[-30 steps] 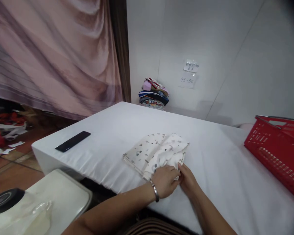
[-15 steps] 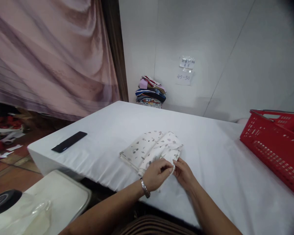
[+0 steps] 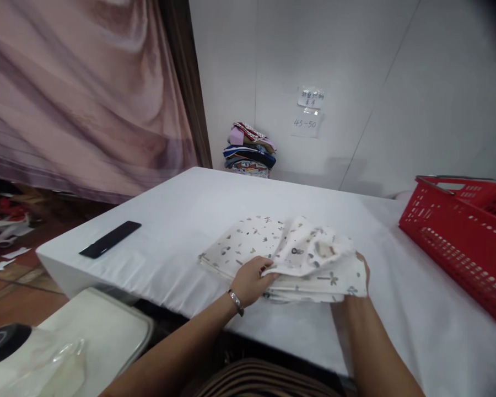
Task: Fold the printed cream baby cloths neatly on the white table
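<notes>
A white cloth printed with small grey and brown plant-like motifs lies folded in layers on the white-covered table. My left hand, with a silver bracelet at the wrist, pinches the near edge of the top layer between thumb and fingers. At the cloth's right end, my right hand is under and behind the fabric. Only its outer side and wrist show there; the cloth hides the fingers. Between the hands the upper layer is rumpled and slightly raised.
A black phone-like slab lies on the table's left side. The red perforated basket stands at the right. Folded fabrics are stacked by the wall. Left of the table are a pale stool-like surface and a pink curtain.
My right hand has moved right, away from my left, and gone beneath the cloth. The cloth has spread out to the right. My left hand has shifted slightly left and up, still pinching.
</notes>
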Available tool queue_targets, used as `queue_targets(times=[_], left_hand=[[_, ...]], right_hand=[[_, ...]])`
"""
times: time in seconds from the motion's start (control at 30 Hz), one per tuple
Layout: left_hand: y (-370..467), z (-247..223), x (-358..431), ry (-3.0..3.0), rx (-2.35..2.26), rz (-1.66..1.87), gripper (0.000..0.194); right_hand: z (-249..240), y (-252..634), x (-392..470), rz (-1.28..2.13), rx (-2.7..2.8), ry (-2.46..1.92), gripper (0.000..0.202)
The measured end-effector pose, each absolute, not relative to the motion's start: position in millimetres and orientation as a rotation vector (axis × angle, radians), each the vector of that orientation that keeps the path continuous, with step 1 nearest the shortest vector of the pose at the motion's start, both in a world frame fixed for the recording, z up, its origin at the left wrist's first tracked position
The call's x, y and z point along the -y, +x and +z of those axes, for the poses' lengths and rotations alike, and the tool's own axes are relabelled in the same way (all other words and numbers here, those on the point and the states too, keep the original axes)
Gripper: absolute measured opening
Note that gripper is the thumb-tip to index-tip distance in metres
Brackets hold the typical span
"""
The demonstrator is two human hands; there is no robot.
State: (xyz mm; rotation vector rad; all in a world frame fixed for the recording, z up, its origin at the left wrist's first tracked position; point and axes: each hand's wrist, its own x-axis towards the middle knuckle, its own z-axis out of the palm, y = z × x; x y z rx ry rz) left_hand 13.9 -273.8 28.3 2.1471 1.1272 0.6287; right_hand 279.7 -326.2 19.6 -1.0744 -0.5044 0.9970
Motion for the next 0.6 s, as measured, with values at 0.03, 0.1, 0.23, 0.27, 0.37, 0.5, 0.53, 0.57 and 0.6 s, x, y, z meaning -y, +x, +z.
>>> queue_targets(times=[0.03,0.1,0.23,0.27,0.37,0.5,0.53,0.57,0.6], left_hand=[[15.4,27.4,273.7,2.161,-1.100,0.612,0.019],[18.0,28.0,271.0,2.189,-1.064,0.600,0.016],[17.2,45.4,251.4,2.061,-1.156,0.797,0.030],[15.7,52.8,244.1,1.986,-1.190,0.888,0.034],[11.2,76.8,221.3,1.754,-1.207,1.132,0.041],[10.5,98.6,198.8,1.609,-1.133,1.282,0.043],[11.3,101.0,195.3,1.606,-1.116,1.298,0.044],[12.0,102.3,192.6,1.609,-1.100,1.312,0.044],[12.8,102.8,190.7,1.615,-1.086,1.321,0.044]], right_hand=[[21.6,284.9,329.6,0.984,0.468,-1.033,0.024],[22.0,293.1,337.1,0.939,0.379,-0.950,0.016],[8.5,306.0,355.1,0.992,0.266,-1.029,0.018],[4.2,308.7,360.3,1.023,0.265,-1.078,0.021],[-4.6,315.7,376.6,1.081,0.278,-1.202,0.028],[-4.2,326.6,394.0,0.886,0.328,-1.444,0.031],[-3.0,329.7,397.4,0.747,0.377,-1.539,0.032],[-1.4,332.5,400.4,0.594,0.446,-1.632,0.034],[0.4,334.6,403.0,0.454,0.524,-1.712,0.036]])
